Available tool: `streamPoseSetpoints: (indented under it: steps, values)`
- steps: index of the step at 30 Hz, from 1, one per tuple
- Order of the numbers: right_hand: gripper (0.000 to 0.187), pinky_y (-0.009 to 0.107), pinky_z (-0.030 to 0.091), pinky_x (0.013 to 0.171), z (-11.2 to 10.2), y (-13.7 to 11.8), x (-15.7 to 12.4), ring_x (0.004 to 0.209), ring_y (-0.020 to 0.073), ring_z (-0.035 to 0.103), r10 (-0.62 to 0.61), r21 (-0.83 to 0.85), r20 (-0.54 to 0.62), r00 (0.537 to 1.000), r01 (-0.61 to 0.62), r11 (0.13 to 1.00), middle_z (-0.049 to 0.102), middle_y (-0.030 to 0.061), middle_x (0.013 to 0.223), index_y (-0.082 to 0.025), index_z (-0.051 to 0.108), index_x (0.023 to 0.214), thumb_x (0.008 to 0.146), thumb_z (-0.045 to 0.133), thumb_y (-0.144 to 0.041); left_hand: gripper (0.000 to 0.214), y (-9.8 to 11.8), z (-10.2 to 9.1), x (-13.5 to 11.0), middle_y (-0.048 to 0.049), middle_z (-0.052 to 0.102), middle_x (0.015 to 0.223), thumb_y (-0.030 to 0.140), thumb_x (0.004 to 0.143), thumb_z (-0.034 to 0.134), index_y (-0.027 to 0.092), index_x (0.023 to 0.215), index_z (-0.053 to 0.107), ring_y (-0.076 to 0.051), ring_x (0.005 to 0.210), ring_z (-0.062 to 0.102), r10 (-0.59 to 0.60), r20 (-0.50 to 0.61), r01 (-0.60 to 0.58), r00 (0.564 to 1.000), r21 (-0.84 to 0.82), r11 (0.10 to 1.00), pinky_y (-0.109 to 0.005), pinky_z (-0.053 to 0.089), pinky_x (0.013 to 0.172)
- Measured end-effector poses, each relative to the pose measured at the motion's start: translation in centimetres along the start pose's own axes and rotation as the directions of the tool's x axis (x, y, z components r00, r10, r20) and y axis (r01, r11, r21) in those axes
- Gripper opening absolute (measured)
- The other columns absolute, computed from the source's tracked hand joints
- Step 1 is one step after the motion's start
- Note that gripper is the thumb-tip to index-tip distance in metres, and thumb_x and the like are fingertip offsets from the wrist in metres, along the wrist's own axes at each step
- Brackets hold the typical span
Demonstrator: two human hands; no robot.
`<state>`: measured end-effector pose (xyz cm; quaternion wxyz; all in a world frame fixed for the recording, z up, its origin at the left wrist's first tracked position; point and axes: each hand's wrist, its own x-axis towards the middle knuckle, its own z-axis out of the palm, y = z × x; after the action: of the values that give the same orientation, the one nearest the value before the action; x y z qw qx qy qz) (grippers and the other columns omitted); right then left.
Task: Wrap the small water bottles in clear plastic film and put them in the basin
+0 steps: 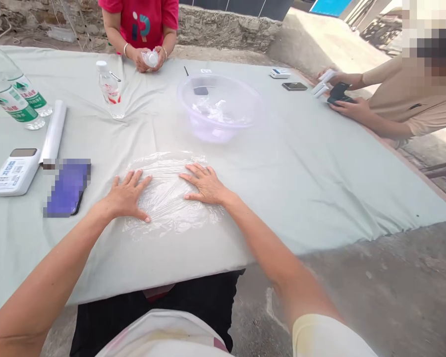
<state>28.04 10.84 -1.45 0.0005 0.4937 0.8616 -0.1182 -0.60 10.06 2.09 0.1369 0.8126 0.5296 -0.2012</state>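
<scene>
A crinkled sheet of clear plastic wrap (170,201) lies flat on the pale green tablecloth (301,173) in front of me. My left hand (128,197) rests palm down on its left part, fingers spread. My right hand (205,183) presses flat on its right part, fingers stretched out. Neither hand holds anything. Beyond the wrap stands a clear plastic bowl (220,107) with crumpled film inside.
At the left are a roll of wrap (53,132), a small white scale (14,171), a blurred purple object (67,187) and water bottles (18,101). Another bottle (109,89) stands mid-table. A person in red (141,29) sits opposite; another person (394,106) handles devices at the right.
</scene>
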Motion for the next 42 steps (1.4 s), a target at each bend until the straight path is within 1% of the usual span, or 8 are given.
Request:
streamPoseSetpoints:
  steps: [10, 15, 21, 27, 31, 35, 38, 42]
  values:
    - [0.07, 0.056, 0.025, 0.119, -2.8, 7.0, -6.5, 0.151, 0.0335, 0.025, 0.443, -0.015, -0.061, 0.895, -0.444, 0.896, 0.028, 0.0199, 0.162, -0.02, 0.039, 0.152, 0.093, 0.053, -0.055, 0.13, -0.7, 0.5, -0.4, -0.0165, -0.005, 0.168, 0.069, 0.055, 0.074, 0.03, 0.16, 0.009, -0.041, 0.154, -0.004, -0.01, -0.043, 0.008, 0.999, -0.039, 0.999, -0.066, 0.007, 0.118]
    - [0.049, 0.048, 0.038, 0.116, -3.2, -1.4, -4.1, 0.14, 0.0271, 0.045, 0.095, 0.055, -0.285, 0.954, -0.083, 0.995, 0.048, 0.0122, 0.152, -0.026, 0.051, 0.143, 0.096, 0.054, -0.042, 0.13, 0.2, 0.6, -0.4, -0.0193, -0.001, 0.167, 0.067, 0.054, 0.076, 0.029, 0.16, 0.012, -0.044, 0.153, -0.001, -0.022, -0.066, 0.018, 0.998, -0.065, 0.998, -0.067, 0.008, 0.117]
    - [0.043, 0.025, 0.039, 0.112, -1.0, -8.4, 2.1, 0.138, 0.0166, 0.048, -0.267, 0.093, -0.177, 0.947, 0.286, 0.954, 0.05, -0.008, 0.152, -0.04, 0.053, 0.14, 0.098, 0.051, -0.046, 0.131, 1.2, 1.4, -1.0, -0.0192, -0.001, 0.167, 0.069, 0.053, 0.076, 0.026, 0.16, 0.015, -0.044, 0.153, -0.002, -0.041, -0.068, 0.036, 0.997, -0.085, 0.996, -0.068, 0.007, 0.117]
    - [0.044, 0.051, 0.037, 0.114, -2.0, 2.3, 1.7, 0.142, 0.0323, 0.043, 0.084, 0.047, -0.166, 0.983, -0.077, 0.996, 0.048, 0.0179, 0.15, -0.016, 0.059, 0.137, 0.098, 0.051, -0.032, 0.134, 0.2, 1.7, -1.8, -0.0174, -0.005, 0.167, 0.074, 0.055, 0.074, 0.031, 0.161, 0.004, -0.042, 0.154, -0.005, -0.029, -0.043, 0.026, 0.999, -0.078, 0.997, -0.073, 0.006, 0.114]
    - [0.044, 0.055, 0.044, 0.108, -3.4, 6.7, -1.4, 0.131, 0.036, 0.053, 0.552, 0.107, -0.256, 0.793, -0.545, 0.832, 0.056, 0.0218, 0.14, -0.013, 0.059, 0.135, 0.094, 0.049, -0.028, 0.137, 0.1, 1.5, -1.8, -0.0156, -0.008, 0.167, 0.075, 0.054, 0.076, 0.032, 0.161, 0.002, -0.045, 0.153, -0.006, -0.01, -0.057, 0.003, 0.998, -0.124, 0.992, -0.072, 0.006, 0.115]
    - [0.044, 0.049, 0.048, 0.105, -2.9, 1.6, -2.7, 0.127, 0.031, 0.056, 0.289, 0.148, -0.362, 0.886, -0.251, 0.957, 0.058, 0.0146, 0.138, -0.02, 0.056, 0.135, 0.096, 0.047, -0.038, 0.133, -0.1, 0.9, -1.9, -0.0113, -0.008, 0.168, 0.073, 0.057, 0.076, 0.033, 0.161, 0.003, -0.044, 0.153, -0.005, 0.032, -0.104, -0.051, 0.994, -0.19, 0.981, -0.067, 0.007, 0.118]
    - [0.049, 0.049, 0.045, 0.108, -1.2, -3.7, -2.7, 0.136, 0.0308, 0.048, -0.022, 0.043, -0.247, 0.969, 0.033, 0.999, 0.048, 0.0132, 0.149, -0.024, 0.053, 0.139, 0.094, 0.054, -0.044, 0.13, -0.8, 0.3, -2.7, -0.0103, -0.008, 0.169, 0.072, 0.059, 0.076, 0.034, 0.16, 0.004, -0.041, 0.154, -0.006, 0.057, -0.144, -0.089, 0.988, -0.224, 0.97, -0.065, 0.007, 0.119]
    - [0.057, 0.056, 0.043, 0.109, 0.4, -6.2, -2.9, 0.142, 0.0352, 0.041, -0.089, -0.03, -0.065, 0.994, 0.088, 0.996, 0.038, 0.0149, 0.157, -0.026, 0.051, 0.141, 0.088, 0.063, -0.044, 0.115, -2.4, 0.2, -3.9, -0.0098, -0.005, 0.169, 0.072, 0.069, 0.068, 0.034, 0.16, 0.009, -0.038, 0.155, -0.005, 0.045, -0.238, -0.114, 0.97, -0.285, 0.952, -0.064, 0.007, 0.119]
